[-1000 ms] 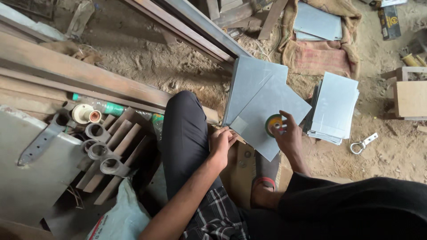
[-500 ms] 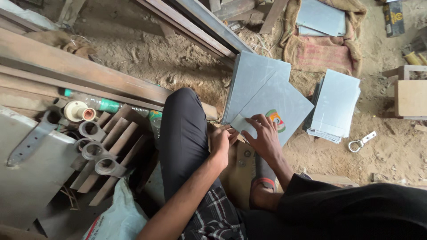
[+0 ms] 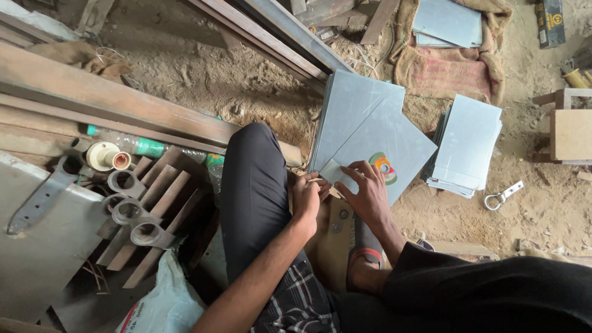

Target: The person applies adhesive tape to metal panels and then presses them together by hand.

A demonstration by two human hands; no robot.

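Grey sheet (image 3: 376, 148) on sandy floor (image 3: 246, 92), by bent knee | left hand (image 3: 306, 196) pinches its near corner, fingers closed | right hand (image 3: 367, 192) flat on it, fingers spread, beside sticker (image 3: 385, 168) | sheet stack (image 3: 467, 145) near, right

Metal sheet (image 3: 385, 145) ahead of hands; sheet stack (image 3: 468, 145) right; pipe rings (image 3: 126, 206) left.
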